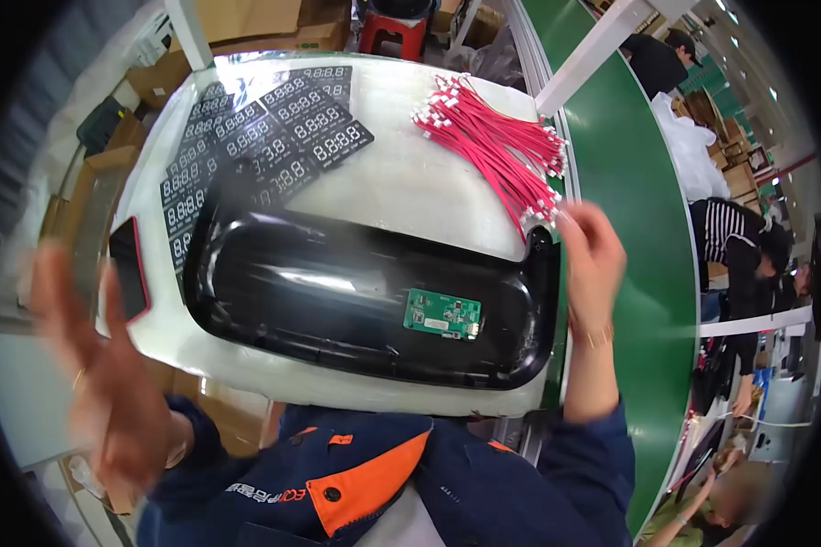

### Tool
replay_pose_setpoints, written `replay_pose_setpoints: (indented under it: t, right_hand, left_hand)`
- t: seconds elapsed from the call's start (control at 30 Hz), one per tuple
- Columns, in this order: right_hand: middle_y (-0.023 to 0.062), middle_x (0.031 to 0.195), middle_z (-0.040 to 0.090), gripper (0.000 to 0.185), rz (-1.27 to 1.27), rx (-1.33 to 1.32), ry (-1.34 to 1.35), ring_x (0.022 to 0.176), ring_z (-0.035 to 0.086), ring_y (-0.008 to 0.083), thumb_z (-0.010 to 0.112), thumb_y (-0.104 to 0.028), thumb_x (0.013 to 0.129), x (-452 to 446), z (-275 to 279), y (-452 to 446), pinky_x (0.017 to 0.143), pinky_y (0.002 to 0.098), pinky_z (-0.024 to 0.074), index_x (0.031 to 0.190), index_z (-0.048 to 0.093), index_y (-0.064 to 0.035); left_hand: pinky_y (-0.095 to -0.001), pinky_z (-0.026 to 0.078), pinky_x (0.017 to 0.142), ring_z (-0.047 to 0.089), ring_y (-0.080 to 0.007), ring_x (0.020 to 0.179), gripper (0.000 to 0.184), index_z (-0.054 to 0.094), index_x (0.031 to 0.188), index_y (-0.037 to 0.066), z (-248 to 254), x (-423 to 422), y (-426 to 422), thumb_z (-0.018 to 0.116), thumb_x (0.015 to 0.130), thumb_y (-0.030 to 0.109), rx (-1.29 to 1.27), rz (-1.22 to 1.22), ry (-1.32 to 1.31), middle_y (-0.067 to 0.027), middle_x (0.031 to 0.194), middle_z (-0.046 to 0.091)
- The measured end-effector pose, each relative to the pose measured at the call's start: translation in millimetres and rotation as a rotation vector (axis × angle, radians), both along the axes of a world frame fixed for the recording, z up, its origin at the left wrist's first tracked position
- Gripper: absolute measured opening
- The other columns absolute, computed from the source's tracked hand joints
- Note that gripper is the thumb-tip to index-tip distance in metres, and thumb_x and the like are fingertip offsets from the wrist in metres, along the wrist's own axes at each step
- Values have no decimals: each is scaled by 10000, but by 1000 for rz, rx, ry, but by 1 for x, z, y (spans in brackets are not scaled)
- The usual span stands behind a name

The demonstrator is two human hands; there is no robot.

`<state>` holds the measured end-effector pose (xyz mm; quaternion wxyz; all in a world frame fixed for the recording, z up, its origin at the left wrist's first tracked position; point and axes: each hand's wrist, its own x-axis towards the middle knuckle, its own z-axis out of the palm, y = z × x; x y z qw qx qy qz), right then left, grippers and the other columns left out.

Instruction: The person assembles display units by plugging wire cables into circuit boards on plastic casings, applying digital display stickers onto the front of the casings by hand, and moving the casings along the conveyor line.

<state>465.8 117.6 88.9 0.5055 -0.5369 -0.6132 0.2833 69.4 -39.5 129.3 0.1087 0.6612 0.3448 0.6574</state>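
Observation:
A glossy black plastic housing (337,283) lies across the table in front of me. On its right half rests a green circuit board (442,314) with small components and a white connector. My right hand (595,264) is at the housing's right end, thumb and fingers pinched together beside the white plugs of a bundle of red cables (493,146). Whether a cable end is between those fingertips is hidden. My left hand (114,383), smeared by motion, is raised off the table's left side with its fingers apart and nothing in them.
Several black digit display panels (274,128) are spread at the back left. A phone with a red edge (129,269) lies at the left. Along the right runs a green conveyor belt (625,273), with other people beyond it. A white post (593,55) stands back right.

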Motion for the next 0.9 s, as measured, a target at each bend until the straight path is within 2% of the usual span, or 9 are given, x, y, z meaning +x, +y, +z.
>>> replay_pose_setpoints:
  t: [0.03,0.07,0.17,0.23,0.4,0.53,0.63,0.8,0.9]
  right_hand:
    - [37,876,663,120,106,116,-111,787,611,101,653,-99,924,-13,-9,37,729,236,478,976,703,-3]
    - [90,984,708,157,175,110,-353,929,652,166,673,-111,900,-23,-14,71,860,278,493,1011,713,-7]
    - [148,989,706,165,220,357,-695,955,668,264,689,-133,870,-52,-60,152,881,344,504,991,722,-24]
    - [177,1004,698,178,122,101,-990,979,653,325,698,-145,841,-68,-61,167,906,404,495,971,728,-25]
    - [177,967,697,164,92,126,-970,949,665,306,684,-127,867,-70,-66,168,856,372,511,989,714,-22]
    - [137,916,689,142,219,56,-579,841,673,226,651,-82,905,-64,-29,140,769,313,520,1023,694,-16]
    - [78,843,658,141,300,295,-293,735,623,137,618,-40,934,-57,11,103,689,246,496,1059,673,-4]
    - [91,816,651,135,323,316,-400,686,598,189,684,-6,862,-28,48,38,621,300,478,996,698,-25]
    - [93,815,648,181,395,262,-438,685,590,196,715,11,828,-31,48,-7,625,307,476,1005,703,-27]
  left_hand:
    - [-593,200,1171,245,-433,1462,646,605,1318,93,29,43,12,491,926,593,222,-413,-305,-233,1548,339]
    - [-593,200,1171,245,-433,1462,646,605,1318,93,28,44,9,491,926,593,235,-402,-317,-233,1548,339]
    - [-548,234,1115,290,-398,1375,598,609,1289,79,45,59,36,501,930,546,197,-431,-294,-216,1474,380]
    - [-518,257,1078,321,-375,1317,567,612,1270,70,52,56,30,508,933,514,166,-450,-279,-205,1425,408]
    - [-444,314,984,397,-317,1173,488,619,1222,47,41,51,33,525,941,434,21,-505,-300,-177,1302,476]
    - [-384,360,909,458,-271,1058,426,625,1184,28,25,29,50,538,947,371,-67,-582,-358,-155,1204,530]
    - [-339,394,853,504,-236,971,379,630,1155,14,-1,6,54,548,951,323,-126,-661,-424,-138,1130,571]
    - [-264,451,760,580,-179,827,302,637,1107,-9,35,78,119,565,959,244,-239,-762,-415,-110,1007,639]
    - [-234,474,722,611,-155,769,271,640,1088,-18,18,70,84,572,962,212,-342,-758,-384,-99,958,667]
